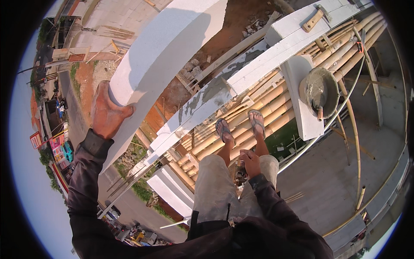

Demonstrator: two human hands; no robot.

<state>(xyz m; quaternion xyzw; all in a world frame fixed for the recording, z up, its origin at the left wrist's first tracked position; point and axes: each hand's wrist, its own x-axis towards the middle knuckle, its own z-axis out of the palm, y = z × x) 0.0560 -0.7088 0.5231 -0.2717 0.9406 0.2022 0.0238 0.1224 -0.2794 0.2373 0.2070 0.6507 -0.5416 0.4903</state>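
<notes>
White block (159,56), large and pale, is up at the left of the view, running from the left hand (108,112) to the upper rim of the picture. That hand grips its near end, thumb wrapped over 1 edge and fingers along the outer side. Beyond the outer edge the view drops open to a road (129,207) far below. Along the inner edge, a strip of brown earth (172,97) shows between it and the wall top (207,95), which bears patches of grey mortar. Farther along that wall, a wooden-handled tool (312,21) lies near the edge.

Inside the wall, bamboo poles (276,103) form a narrow walkway, with 2 sandalled feet (239,127) on it. The right hand (251,163) is between the knees, fingers bent; I cannot tell whether it holds anything. To the right, a basin (308,101) with mortar and a trowel (320,113) sits against another pale slab (297,77), crowding that side. Past them a thin pale pipe (340,110) crosses, and open space falls to a grey floor (323,185).
</notes>
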